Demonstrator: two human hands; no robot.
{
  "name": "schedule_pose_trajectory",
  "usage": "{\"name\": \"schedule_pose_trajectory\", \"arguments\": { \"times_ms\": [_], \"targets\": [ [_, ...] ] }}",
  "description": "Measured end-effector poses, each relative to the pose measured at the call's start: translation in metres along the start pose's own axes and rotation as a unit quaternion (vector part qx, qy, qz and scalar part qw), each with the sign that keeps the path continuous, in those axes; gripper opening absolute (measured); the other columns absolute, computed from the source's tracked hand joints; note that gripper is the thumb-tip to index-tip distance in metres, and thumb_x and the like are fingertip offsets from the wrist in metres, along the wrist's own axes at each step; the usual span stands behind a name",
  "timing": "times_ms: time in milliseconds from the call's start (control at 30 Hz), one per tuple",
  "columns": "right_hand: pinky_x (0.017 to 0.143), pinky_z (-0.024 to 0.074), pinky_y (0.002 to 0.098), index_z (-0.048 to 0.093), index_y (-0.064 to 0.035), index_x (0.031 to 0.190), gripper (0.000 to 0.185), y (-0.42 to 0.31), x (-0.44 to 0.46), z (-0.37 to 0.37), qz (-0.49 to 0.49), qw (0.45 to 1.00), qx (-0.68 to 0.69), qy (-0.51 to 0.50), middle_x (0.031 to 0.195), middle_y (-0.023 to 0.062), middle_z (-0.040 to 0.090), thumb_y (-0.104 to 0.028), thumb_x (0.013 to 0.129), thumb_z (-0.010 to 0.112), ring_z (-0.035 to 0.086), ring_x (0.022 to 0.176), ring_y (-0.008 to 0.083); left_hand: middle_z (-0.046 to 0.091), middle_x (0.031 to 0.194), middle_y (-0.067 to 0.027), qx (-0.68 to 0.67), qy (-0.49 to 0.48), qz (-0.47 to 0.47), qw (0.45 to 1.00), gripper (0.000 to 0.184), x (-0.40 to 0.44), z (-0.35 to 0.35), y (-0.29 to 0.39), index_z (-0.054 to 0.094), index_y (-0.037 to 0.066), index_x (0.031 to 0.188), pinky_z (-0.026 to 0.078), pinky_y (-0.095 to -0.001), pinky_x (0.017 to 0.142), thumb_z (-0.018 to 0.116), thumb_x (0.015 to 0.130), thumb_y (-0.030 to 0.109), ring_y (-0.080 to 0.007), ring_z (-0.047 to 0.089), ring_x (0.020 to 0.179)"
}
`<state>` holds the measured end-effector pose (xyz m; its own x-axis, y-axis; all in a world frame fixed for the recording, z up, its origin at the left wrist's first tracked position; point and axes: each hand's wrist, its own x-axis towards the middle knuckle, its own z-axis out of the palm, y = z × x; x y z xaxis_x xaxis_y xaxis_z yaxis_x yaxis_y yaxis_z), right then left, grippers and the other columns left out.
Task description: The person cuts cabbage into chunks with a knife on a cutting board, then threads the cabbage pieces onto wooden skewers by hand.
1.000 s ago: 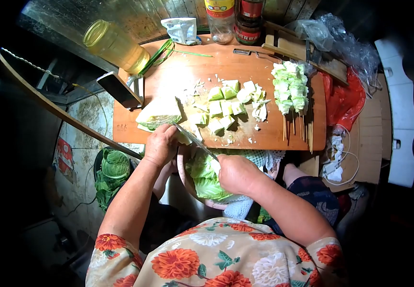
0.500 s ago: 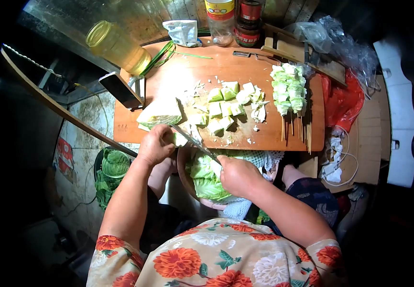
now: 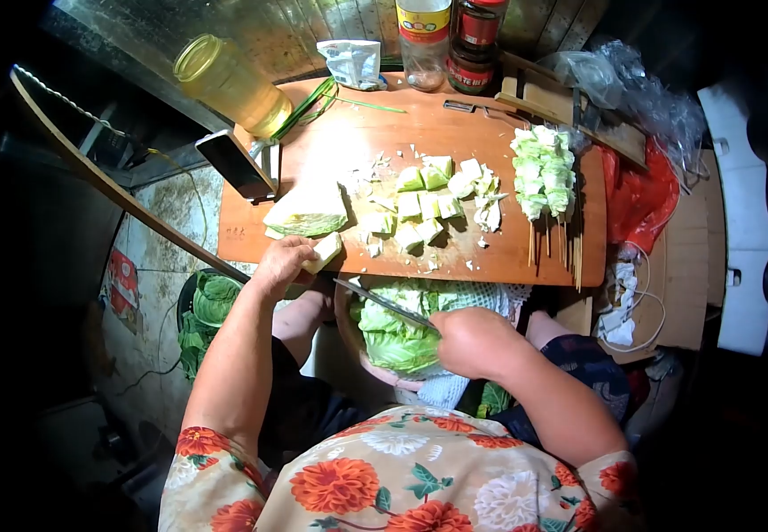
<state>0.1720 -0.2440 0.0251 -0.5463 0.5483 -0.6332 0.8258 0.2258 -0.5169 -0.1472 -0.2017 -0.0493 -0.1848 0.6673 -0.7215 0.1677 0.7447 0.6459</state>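
Note:
My left hand (image 3: 285,264) is closed on a pale piece of cabbage (image 3: 323,254) at the front edge of the wooden board (image 3: 490,257). Just behind it lies a large cut cabbage wedge (image 3: 309,213). My right hand (image 3: 473,341) grips a knife (image 3: 388,306), whose blade points left above a basin of cabbage leaves (image 3: 397,341). Several cut cabbage chunks (image 3: 419,208) and small scraps lie mid-board. Farther right, cabbage pieces on skewers (image 3: 544,173) rest with their bare sticks toward me.
A phone (image 3: 231,168) leans on a stand at the board's left, near a jar of yellow liquid (image 3: 238,89). Jars (image 3: 474,44) and a white packet (image 3: 351,64) stand at the back. A red bag (image 3: 639,199) lies right; whole cabbages (image 3: 215,299) sit low left.
My right hand has drawn the knife right and toward me, away from the cabbage. The piece in my left hand now shows more fully, apart from the blade.

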Motion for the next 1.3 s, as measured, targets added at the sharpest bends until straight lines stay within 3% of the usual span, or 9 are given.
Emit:
{"name": "schedule_pose_trajectory", "arguments": {
  "times_ms": [200,333,567,1133,1233,1300],
  "targets": [
    [0.078,0.0502,0.0481,0.061,-0.0001,0.106,0.028,0.009,-0.005,0.004,0.000,0.982,0.132,0.137,0.088,0.0267,0.064,-0.012,0.082,0.052,0.063,0.086,0.0433,0.065,0.087,-0.0110,-0.068,-0.040,-0.003,0.997,0.022,0.003,0.033,-0.001,0.062,0.001,0.099,0.057,-0.0346,0.063,0.066,0.082,0.013,-0.0215,0.064,0.075],
    [0.078,0.0500,0.0480,0.060,-0.0011,0.108,0.028,0.005,0.003,0.015,0.002,0.979,0.167,0.113,0.087,0.0268,0.064,-0.012,0.083,0.052,0.062,0.085,0.0438,0.065,0.085,-0.0079,-0.101,-0.012,0.020,0.995,0.013,0.012,0.049,-0.010,0.061,0.002,0.093,0.057,-0.0319,0.061,0.063,0.087,0.013,-0.0177,0.064,0.068],
    [0.078,0.0499,0.0478,0.060,-0.0002,0.107,0.028,-0.003,0.008,0.016,0.007,0.981,0.158,0.107,0.085,0.0276,0.063,-0.013,0.084,0.051,0.062,0.084,0.0441,0.064,0.084,-0.0063,-0.094,0.026,0.050,0.994,0.010,0.005,0.055,-0.008,0.059,0.004,0.090,0.053,-0.0282,0.059,0.063,0.088,0.013,-0.0154,0.061,0.070],
    [0.078,0.0496,0.0493,0.057,0.0015,0.105,0.026,-0.007,0.008,0.010,0.014,0.987,0.147,0.063,0.086,0.0292,0.063,-0.011,0.084,0.049,0.063,0.085,0.0445,0.063,0.084,-0.0050,-0.087,-0.004,0.028,0.996,0.007,0.008,0.048,-0.009,0.057,0.005,0.091,0.056,-0.0316,0.065,0.063,0.087,0.005,-0.0164,0.063,0.074],
    [0.077,0.0497,0.0496,0.057,0.0022,0.103,0.025,-0.011,0.014,0.014,0.019,0.987,0.143,0.069,0.082,0.0286,0.063,-0.011,0.083,0.049,0.063,0.083,0.0445,0.063,0.083,-0.0045,-0.073,0.000,0.028,0.997,0.006,0.002,0.050,-0.004,0.056,0.007,0.088,0.056,-0.0337,0.066,0.062,0.088,0.005,-0.0165,0.063,0.075],
    [0.079,0.0504,0.0496,0.059,0.0053,0.094,0.021,-0.015,0.018,0.014,0.012,0.986,0.144,0.079,0.085,0.0289,0.064,-0.007,0.079,0.050,0.064,0.084,0.0443,0.063,0.083,-0.0046,-0.075,0.003,0.027,0.997,0.007,0.003,0.049,-0.005,0.056,0.007,0.088,0.056,-0.0338,0.066,0.062,0.088,0.005,-0.0166,0.063,0.075]
  ]
}}
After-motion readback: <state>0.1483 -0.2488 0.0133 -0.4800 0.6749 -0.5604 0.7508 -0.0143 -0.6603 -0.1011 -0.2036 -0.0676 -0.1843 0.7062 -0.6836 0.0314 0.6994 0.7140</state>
